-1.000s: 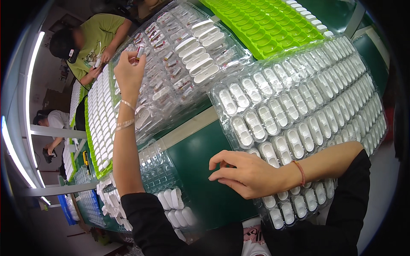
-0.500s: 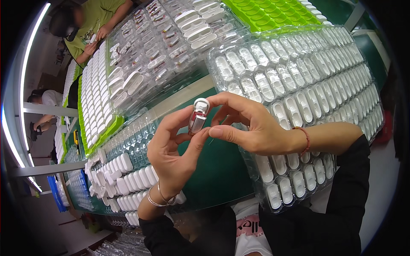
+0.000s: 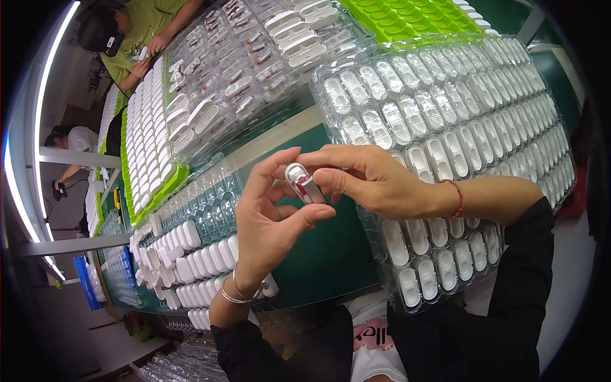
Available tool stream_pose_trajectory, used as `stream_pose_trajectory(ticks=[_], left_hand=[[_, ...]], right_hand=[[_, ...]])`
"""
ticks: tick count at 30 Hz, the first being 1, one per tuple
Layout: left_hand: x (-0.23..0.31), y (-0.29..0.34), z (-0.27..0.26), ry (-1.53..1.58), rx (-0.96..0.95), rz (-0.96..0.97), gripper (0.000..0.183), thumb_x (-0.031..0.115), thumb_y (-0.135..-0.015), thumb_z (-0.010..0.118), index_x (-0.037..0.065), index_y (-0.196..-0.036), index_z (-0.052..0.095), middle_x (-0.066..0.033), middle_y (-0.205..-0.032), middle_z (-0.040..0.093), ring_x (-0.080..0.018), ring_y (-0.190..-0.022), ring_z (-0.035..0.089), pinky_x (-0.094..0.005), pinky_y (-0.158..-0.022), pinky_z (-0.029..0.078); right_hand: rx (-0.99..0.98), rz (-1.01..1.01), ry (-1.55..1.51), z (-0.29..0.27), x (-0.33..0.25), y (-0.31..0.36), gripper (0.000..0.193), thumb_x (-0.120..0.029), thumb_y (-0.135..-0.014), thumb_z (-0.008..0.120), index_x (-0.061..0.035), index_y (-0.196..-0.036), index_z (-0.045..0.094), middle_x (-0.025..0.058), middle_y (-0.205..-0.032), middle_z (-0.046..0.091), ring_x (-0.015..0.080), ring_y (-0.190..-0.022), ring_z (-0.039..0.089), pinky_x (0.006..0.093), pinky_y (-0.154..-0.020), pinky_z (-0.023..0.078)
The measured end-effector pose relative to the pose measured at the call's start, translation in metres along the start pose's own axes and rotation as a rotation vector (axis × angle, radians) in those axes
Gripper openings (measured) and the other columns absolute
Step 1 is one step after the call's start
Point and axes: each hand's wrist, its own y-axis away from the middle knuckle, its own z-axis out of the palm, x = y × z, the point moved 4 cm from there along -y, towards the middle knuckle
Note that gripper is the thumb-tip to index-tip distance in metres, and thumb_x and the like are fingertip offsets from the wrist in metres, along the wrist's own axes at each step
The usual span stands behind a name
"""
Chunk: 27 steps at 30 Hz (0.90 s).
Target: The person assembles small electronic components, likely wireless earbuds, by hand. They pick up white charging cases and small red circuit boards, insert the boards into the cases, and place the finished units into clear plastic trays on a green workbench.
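Observation:
A small white rounded case part (image 3: 296, 171), with a silver block and a bit of red on it, is held up over the green table between my two hands. My left hand (image 3: 266, 219) has its fingers curled around the left side of the part, the thumb low beside it. From the right, my right hand (image 3: 382, 181) pinches at the silver block with thumb and fingertips. The fingertips partly hide the part's right side.
Clear trays of white shells (image 3: 458, 149) lie to the right. Loose white pieces (image 3: 203, 264) rest on a clear tray at left. Behind are trays with wired parts (image 3: 248, 54), a green tray (image 3: 407, 19) and a green-rimmed tray (image 3: 146, 146). A person in green (image 3: 149, 28) works far left.
The part has tilted, its silver block now pointing down to the right. My right thumb has moved up onto the block, and my left thumb has stretched out below it.

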Motion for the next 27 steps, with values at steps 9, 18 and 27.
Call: stream_pose_trajectory(ticks=[9, 18, 27], left_hand=[[-0.01, 0.009, 0.004, -0.148, 0.074, 0.134, 0.049, -0.008, -0.084, 0.07, -0.001, -0.129, 0.051, -0.0102, -0.108, 0.065, -0.0153, -0.096, 0.067, -0.0249, -0.074, 0.06], [-0.019, 0.022, -0.009, -0.248, 0.078, 0.176, 0.04, -0.007, -0.081, 0.074, -0.005, -0.118, 0.058, -0.0121, -0.107, 0.067, -0.0176, -0.097, 0.068, -0.0283, -0.083, 0.057], [-0.032, 0.029, -0.009, -0.03, 0.099, 0.169, 0.022, -0.009, -0.084, 0.071, -0.002, -0.099, 0.057, -0.009, -0.091, 0.064, -0.0147, -0.091, 0.067, -0.0242, -0.078, 0.055]], right_hand=[[0.122, -0.07, 0.187, -0.001, 0.0, 0.004, 0.022, -0.012, -0.086, 0.074, 0.0002, -0.103, 0.068, 0.01, -0.09, 0.069, 0.0158, -0.084, 0.067, 0.0279, -0.07, 0.053], [-0.076, -0.18, 0.362, 0.003, -0.006, 0.0, 0.02, -0.004, -0.083, 0.073, -0.0017, -0.101, 0.066, 0.0078, -0.098, 0.065, 0.0182, -0.088, 0.063, 0.0301, -0.076, 0.052], [-0.145, -0.183, 0.397, 0.008, -0.009, 0.002, 0.017, 0.001, -0.076, 0.074, -0.0016, -0.089, 0.063, 0.0087, -0.085, 0.061, 0.0203, -0.076, 0.062, 0.0309, -0.068, 0.049]])
